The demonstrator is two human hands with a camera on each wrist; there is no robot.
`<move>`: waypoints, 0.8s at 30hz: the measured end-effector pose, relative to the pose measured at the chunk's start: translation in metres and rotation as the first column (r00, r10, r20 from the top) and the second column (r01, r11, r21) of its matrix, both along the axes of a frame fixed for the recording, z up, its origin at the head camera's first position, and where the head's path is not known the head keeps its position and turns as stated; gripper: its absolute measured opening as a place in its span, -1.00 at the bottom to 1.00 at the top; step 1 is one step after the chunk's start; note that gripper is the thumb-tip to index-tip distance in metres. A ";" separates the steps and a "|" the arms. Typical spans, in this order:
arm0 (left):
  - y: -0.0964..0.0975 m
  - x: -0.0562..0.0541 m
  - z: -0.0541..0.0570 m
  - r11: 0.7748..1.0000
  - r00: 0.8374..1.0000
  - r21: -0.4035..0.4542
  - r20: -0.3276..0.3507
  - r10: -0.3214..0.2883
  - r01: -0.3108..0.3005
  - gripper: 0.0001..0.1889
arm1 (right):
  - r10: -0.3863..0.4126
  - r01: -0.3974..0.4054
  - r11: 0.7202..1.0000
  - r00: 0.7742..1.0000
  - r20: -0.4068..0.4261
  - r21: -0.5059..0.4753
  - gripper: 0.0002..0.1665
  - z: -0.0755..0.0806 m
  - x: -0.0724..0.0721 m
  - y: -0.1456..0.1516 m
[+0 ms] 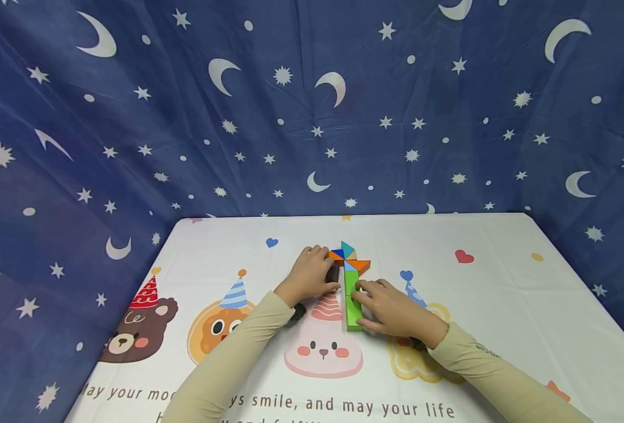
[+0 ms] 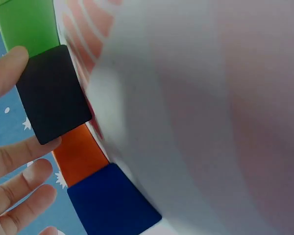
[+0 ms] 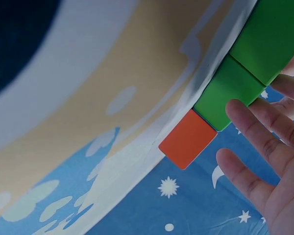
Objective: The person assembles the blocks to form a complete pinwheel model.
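My left hand (image 1: pixel 309 276) pinches a black block (image 2: pixel 55 94) between thumb and index finger, beside the column's upper part. The other left fingers are spread. Two green blocks (image 1: pixel 353 302) lie end to end as a straight column on the tablecloth. My right hand (image 1: pixel 396 311) touches the column's right side with its fingertips and thumb, fingers fairly straight. Above the column, small blocks form a pinwheel shape: an orange triangle (image 1: pixel 361 267), a teal triangle (image 1: pixel 347 249), a blue block (image 1: pixel 336 254) and a light blue triangle (image 1: pixel 349 266). The left fingers overlap its left side.
A white tablecloth (image 1: pixel 502 329) with printed cartoon animals, hearts and lettering covers the table. Behind and at the sides hangs a dark blue curtain (image 1: pixel 291 147) with moons and stars. A dark strap (image 1: pixel 298 312) shows at my left wrist.
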State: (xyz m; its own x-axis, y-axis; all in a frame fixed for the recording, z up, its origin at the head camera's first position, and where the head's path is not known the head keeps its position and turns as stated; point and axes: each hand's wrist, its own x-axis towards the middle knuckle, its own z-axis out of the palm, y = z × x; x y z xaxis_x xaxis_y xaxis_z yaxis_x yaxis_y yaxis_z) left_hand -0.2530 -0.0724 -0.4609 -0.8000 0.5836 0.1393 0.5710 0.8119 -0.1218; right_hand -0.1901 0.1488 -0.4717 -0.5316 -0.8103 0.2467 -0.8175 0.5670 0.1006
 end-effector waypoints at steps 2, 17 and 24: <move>0.002 0.000 0.001 1.000 1.000 -0.003 0.004 -0.002 0.002 -0.36 | 0.002 -0.002 1.000 1.000 -0.002 -0.003 -0.47 0.000 0.000 0.000; 0.003 -0.001 0.000 0.999 0.999 0.025 -0.020 -0.026 0.027 -0.70 | -0.013 0.013 1.000 1.000 0.019 0.007 -0.49 0.002 0.001 0.000; 0.004 -0.001 0.001 1.000 0.998 0.007 -0.047 -0.030 0.030 -0.75 | -0.007 0.007 1.000 1.000 0.021 -0.008 -0.48 0.003 0.002 -0.001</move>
State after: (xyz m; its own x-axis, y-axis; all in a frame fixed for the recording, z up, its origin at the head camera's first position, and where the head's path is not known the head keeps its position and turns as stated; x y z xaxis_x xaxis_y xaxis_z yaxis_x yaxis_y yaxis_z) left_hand -0.2539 -0.0682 -0.4601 -0.7746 0.6061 0.1807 0.5892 0.7953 -0.1423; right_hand -0.1881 0.1477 -0.4689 -0.5424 -0.8045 0.2421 -0.8154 0.5735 0.0789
